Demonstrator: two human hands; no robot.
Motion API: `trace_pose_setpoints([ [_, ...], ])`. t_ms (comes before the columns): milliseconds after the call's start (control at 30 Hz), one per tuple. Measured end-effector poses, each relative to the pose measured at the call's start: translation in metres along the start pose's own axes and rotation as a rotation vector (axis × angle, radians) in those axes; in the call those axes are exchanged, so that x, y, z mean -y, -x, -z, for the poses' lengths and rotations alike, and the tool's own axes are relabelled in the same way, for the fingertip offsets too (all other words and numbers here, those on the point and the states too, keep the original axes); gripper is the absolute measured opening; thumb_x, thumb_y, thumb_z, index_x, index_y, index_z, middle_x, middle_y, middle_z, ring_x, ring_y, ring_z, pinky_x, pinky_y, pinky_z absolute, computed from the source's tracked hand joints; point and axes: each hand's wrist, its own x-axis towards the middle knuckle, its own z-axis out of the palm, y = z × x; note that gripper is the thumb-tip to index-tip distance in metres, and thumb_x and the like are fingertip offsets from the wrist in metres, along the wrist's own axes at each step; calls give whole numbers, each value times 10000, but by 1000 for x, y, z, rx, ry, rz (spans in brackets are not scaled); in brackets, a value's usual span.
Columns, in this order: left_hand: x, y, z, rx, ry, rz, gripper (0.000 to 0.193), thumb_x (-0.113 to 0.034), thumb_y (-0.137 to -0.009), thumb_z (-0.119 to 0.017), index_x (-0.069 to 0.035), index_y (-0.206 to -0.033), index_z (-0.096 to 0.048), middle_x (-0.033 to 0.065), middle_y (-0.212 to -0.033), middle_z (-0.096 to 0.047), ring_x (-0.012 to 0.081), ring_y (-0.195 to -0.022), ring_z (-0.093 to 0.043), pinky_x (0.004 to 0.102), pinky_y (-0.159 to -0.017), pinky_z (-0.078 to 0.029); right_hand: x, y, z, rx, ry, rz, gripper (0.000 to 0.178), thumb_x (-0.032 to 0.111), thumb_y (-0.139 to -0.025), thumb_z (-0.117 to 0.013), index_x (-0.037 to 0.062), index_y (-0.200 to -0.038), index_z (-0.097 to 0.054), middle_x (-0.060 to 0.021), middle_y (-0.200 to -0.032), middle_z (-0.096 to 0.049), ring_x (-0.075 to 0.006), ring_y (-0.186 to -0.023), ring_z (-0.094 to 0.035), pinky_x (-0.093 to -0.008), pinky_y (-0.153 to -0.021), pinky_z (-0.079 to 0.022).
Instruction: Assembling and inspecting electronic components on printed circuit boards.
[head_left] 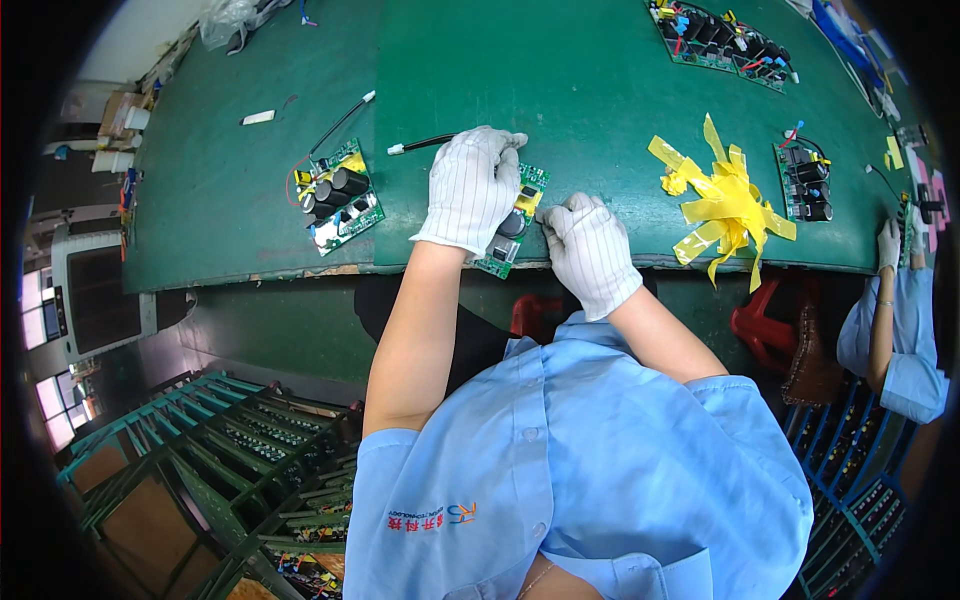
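Green rectangular circuit board lies mid-frame at the green table's near edge, under the gloved left hand, fingers pressed together on it; gloved right hand pinches its right edge. Yellow tape cluster lies right.

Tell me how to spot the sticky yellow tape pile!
Find the green table. Look past the right hand, toward the small board near the right edge. The tape pile sits between them: a bright yellow tangle of loose strips, unlike the flat green boards around it.
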Motion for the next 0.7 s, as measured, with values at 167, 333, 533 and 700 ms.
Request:
trace_pose_setpoints([
  [167,1,2,2,1,11,12,178,-128,-863,-573,-93,-958,-719,80,-979,-713,290,-987,-643,418,-886,-479,-4,5,1,34,-71,123,84,99,-807,-679,97,-881,-640,-90,-835,-566,-309,-821,-585,-438,-677,-486],
  [333,0,-1,0,-2,2,13,173,-124,-862,-574,-93,-951,-718,75,-974,-713,285,-984,-643,417,-886,-475,-5,2,1,9,-52,122,91,98,-800,-687,89,-851,-612,-95,-825,-558,-310,-808,-578,-437,-656,-474],
  [533,2,0,-1,-5,17,7,175,-123,-858,-574,-93,-950,-720,73,-970,-713,283,-982,-644,423,-881,-477,4,3,-3,-12,-39,38,87,95,-794,-684,96,-847,-614,-113,-848,-555,-318,-812,-579,-443,-661,-477],
  [700,3,2,-2,-30,-19,-36,181,-141,-856,-580,-109,-960,-725,80,-962,-711,290,-989,-643,426,-872,-483,5,1,-5,-10,-27,-6,100,88,-799,-681,89,-875,-616,-121,-856,-562,-326,-822,-586,-448,-667,-482],
])
